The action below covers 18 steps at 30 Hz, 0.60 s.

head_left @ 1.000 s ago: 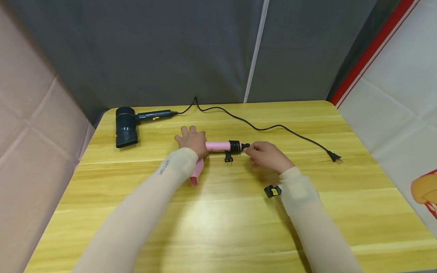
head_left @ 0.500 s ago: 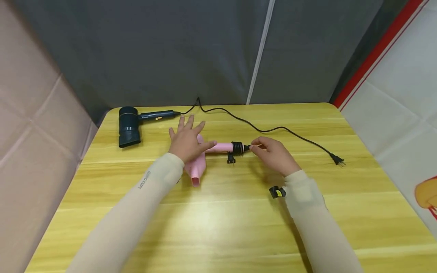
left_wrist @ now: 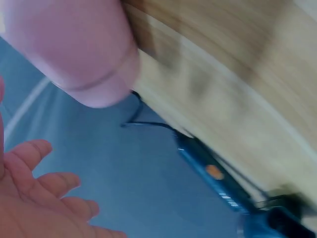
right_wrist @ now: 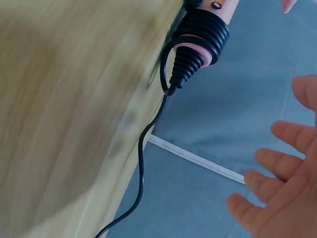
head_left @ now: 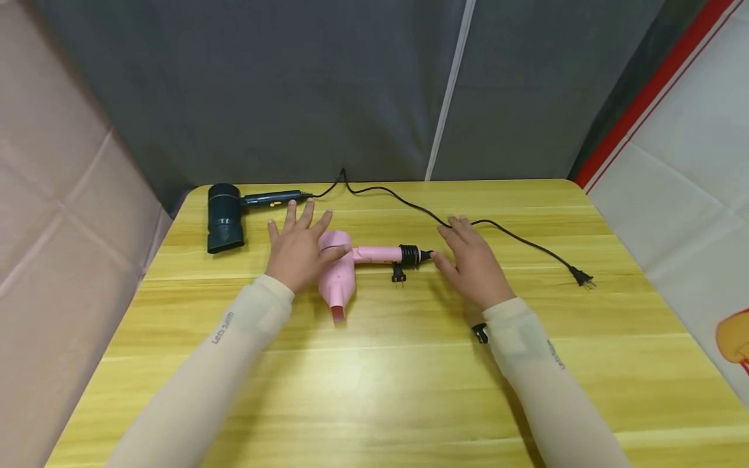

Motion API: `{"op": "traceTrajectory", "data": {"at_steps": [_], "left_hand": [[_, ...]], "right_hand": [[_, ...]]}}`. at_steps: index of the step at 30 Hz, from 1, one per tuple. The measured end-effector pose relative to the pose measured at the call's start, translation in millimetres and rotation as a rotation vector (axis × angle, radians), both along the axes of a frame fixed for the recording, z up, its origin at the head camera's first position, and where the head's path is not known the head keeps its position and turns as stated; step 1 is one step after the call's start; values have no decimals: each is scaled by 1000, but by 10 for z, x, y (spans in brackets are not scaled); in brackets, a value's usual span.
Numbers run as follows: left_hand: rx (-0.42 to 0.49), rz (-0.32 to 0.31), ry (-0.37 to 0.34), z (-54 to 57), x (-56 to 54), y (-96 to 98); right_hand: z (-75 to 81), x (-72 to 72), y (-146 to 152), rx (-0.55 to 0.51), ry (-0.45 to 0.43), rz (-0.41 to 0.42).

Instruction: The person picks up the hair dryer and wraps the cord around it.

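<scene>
- Change: left hand [head_left: 297,253] has come off the pink hair dryer [head_left: 337,276] it was covering a second ago, now over its left side, fingers spread, thumb overlapping the dryer's head. Actual thumb contact: can't tell.
- Change: right hand [head_left: 475,265] has let go of the tail end of the pink dryer's grip, where it was pinching. Now just right of that tail, fingers spread, holding nothing.
- Pink dryer lies on the table [head_left: 374,390]: head left, nozzle toward the person, grip pointing right. No grasp on it from either side.
- Meaning (judgement): the cord handling looks done or paused. Cord sits wound round the grip, and the wrap seems to hold without fingers on it.
- Hair dryers: 2. Pink one, plus a dark blue dryer [head_left: 225,218] beyond and left of pink.
- Cords: 2. Wound cord [head_left: 411,256] on pink's grip; loose cord [head_left: 374,188] from the blue dryer, running beyond pink and out to its right.
- Plugs: 2. Near plug [head_left: 399,275] just on the person's side of pink's grip; far plug [head_left: 581,277] well right of pink.
- Hands: 2, both ungripped.
- Tables: 1, under pink.
</scene>
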<state>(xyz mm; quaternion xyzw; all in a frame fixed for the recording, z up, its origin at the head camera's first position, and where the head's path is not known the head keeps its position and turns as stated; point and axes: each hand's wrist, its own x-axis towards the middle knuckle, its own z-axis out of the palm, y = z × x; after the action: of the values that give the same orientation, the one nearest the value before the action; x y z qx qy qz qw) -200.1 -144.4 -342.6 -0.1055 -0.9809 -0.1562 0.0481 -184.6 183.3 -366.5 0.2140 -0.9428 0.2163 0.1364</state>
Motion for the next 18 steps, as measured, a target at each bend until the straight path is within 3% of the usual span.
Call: {"op": "traceTrajectory", "data": {"at_steps": [3, 6, 13, 18], "left_hand": [[-6, 27, -7, -33, -90, -133], [3, 51, -27, -91, -246, -336], [70, 179, -110, -203, -612, -1015], [62, 261, -187, -219, -727, -1402]], "right_hand": [[-4, -34, 4, 66, -37, -8], [15, -104, -1, 168, -107, -5], [177, -329, -138, 341, -193, 43], [314, -488, -352, 382, -239, 109]]}}
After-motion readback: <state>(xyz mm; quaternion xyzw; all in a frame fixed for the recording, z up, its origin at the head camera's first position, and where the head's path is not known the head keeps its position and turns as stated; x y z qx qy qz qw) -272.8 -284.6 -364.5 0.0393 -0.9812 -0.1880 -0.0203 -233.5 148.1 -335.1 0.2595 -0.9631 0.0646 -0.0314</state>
